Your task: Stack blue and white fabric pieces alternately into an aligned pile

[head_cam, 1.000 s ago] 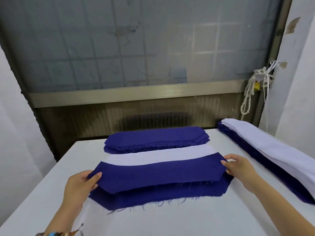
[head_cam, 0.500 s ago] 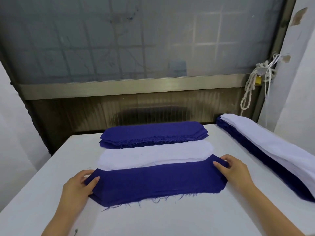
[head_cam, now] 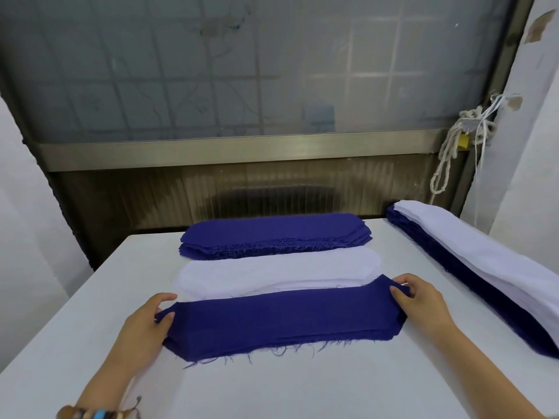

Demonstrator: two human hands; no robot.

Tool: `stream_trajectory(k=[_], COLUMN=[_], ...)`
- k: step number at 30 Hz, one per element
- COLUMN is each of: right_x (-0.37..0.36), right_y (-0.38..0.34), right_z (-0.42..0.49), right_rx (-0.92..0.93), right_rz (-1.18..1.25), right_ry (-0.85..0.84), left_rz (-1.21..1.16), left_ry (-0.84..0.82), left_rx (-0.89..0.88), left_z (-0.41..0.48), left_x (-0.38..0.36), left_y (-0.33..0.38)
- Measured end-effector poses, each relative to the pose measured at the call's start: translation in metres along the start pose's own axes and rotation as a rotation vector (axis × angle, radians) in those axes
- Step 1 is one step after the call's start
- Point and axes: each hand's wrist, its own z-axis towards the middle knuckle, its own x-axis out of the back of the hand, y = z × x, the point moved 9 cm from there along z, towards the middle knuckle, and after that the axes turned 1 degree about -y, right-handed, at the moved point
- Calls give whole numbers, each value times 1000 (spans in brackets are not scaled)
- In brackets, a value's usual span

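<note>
Left hand (head_cam: 145,325) and right hand (head_cam: 420,300) pinch opposite ends of the blue fabric piece (head_cam: 281,319).

The blue piece (head_cam: 281,313), previously held raised between the left hand (head_cam: 145,325) and right hand (head_cam: 423,303), was lowered flat onto the pile (head_cam: 242,349) beneath both hands.
</note>
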Motion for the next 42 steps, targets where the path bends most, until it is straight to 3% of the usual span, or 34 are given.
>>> stream_trajectory(k=[12, 28, 42], right_x=[-5, -4, -2], right_y=[-9, -6, -4], right_z=[-7, -8, -8], right_rx=[74, 33, 45], right_rz=[-113, -220, -202], right_ry=[7, 47, 71], left_rz=[-195, -13, -7], left_ry=[143, 169, 207], left_rx=[54, -37, -83], left_z=[-3, -3, 0], left_x=[9, 12, 12], left_y=[-10, -6, -7])
